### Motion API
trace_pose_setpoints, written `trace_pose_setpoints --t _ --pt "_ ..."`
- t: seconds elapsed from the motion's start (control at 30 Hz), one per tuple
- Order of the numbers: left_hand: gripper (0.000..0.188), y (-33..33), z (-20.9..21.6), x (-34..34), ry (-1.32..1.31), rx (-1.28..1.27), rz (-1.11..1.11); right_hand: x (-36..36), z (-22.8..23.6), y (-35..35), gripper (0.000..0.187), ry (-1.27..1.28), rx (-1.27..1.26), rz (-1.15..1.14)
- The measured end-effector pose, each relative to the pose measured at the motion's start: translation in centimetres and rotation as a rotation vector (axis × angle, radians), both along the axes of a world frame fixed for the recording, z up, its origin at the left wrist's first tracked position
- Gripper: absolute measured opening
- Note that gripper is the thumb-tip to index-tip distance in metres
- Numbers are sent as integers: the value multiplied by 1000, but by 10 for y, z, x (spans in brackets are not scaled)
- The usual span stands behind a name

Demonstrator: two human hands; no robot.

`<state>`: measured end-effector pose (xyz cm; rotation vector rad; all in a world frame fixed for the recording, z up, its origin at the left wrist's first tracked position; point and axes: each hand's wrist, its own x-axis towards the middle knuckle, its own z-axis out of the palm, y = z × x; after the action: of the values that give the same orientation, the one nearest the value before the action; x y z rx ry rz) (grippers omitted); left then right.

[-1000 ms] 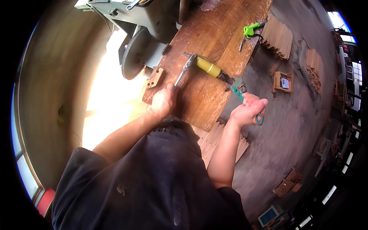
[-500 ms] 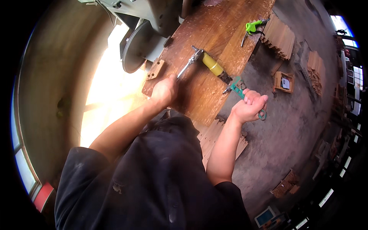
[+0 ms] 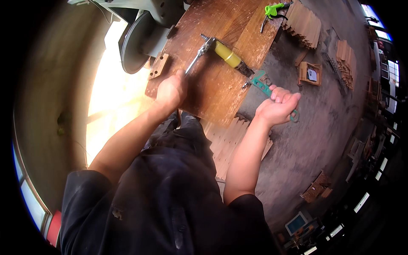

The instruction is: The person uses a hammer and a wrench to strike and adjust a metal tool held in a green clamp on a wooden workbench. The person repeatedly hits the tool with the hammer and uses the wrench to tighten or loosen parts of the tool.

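Note:
My left hand (image 3: 171,90) is closed around the handle of a silver wrench (image 3: 194,59), whose far end sits at the metal head of a yellow cylindrical tool (image 3: 226,53), seemingly an air tool. That tool lies at a slant over the near part of the wooden bench top (image 3: 212,106), its dark rear end reaching past the right edge. At this rear end is the jaw of a green wrench (image 3: 260,83) with holes along its handle. Wrapped round that handle is my right hand (image 3: 278,107), and a ring end sticks out below the fist. The exact grip of both jaws is too small to tell.
A grey machine with a round disc (image 3: 137,46) stands at the bench's left, near a drilled wooden block (image 3: 158,66). A green air blow gun (image 3: 273,11) lies at the far right edge. Stacked wood strips (image 3: 304,26) and a wooden box (image 3: 310,73) stand on the right.
The whole view has shifted, so the bench and tools appear higher and further left. Both hands keep their holds on the two wrenches; the right fist is slightly farther from the yellow tool.

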<state>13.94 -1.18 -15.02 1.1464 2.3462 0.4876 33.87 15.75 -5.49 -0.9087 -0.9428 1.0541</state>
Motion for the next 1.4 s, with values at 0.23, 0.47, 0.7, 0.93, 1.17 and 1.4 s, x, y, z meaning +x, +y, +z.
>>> trace_pose_setpoints --t 0.23,0.47,0.7,0.93,1.17,1.4 --pt "20 5 5 3 45 -47 -15 -10 24 98 47 -7 -328 62" --pt "20 1 10 9 39 0 32 -35 6 128 50 143 -81 133" --pt "25 3 12 11 -15 78 144 -56 -2 140 52 88 106 420" --pt "27 8 11 18 -12 6 191 -62 -2 152 56 243 -35 248" --pt "24 11 9 17 -34 31 205 -94 -61 213 53 595 -568 295" --pt "26 6 4 17 -14 45 181 -32 -108 171 45 -1006 -170 510"
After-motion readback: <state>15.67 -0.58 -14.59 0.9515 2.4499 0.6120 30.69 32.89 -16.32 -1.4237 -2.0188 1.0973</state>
